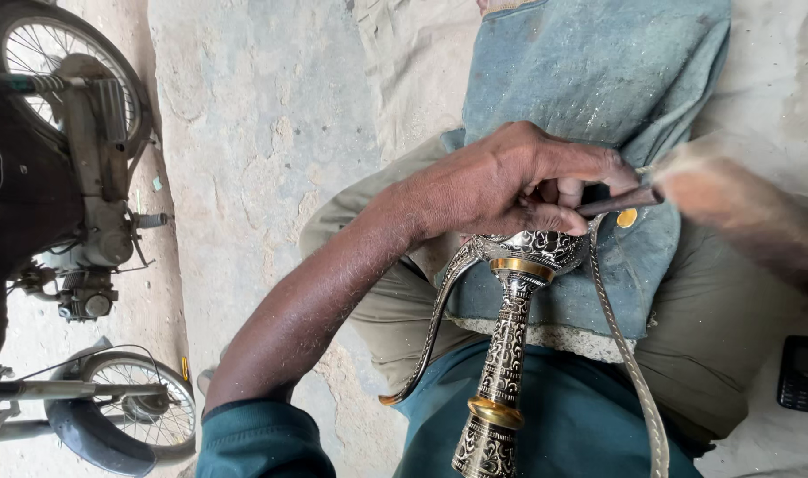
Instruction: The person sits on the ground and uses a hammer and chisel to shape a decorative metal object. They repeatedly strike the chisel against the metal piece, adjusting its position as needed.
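An engraved metal vessel (510, 327), black with silver floral work and two brass bands, lies along the person's lap. Its long axis runs nearly straight up the head view, from about 6 o'clock at the bottom edge to 12 o'clock, leaning slightly to the right. The narrow neck is toward the viewer and the rounded body (538, 245) points away, resting against a worn blue cloth pad (590, 80) spread over the knees.

The left hand (501, 181) sits at the far end of the vessel, at about 12 o'clock from the neck. Its grip is clenched around a thin dark metal tool (618, 202), thumb and fingers pinching the shaft, with the heel of the hand over the vessel's body. The tool's long axis lies almost level, pointing toward 3 o'clock.

The right hand (740, 208) is at 3 o'clock from the left hand, just beyond the tool's outer end. It is heavily blurred, so I cannot tell whether its grip is closed or released, nor whether it holds anything.

Two curved silver strips flank the vessel: a handle (435, 327) at 9 o'clock and a long strip (630, 363) at 3 o'clock. A black mobile phone (802, 373) lies on the ground at lower right. A motorcycle (76, 177) stands at far left.
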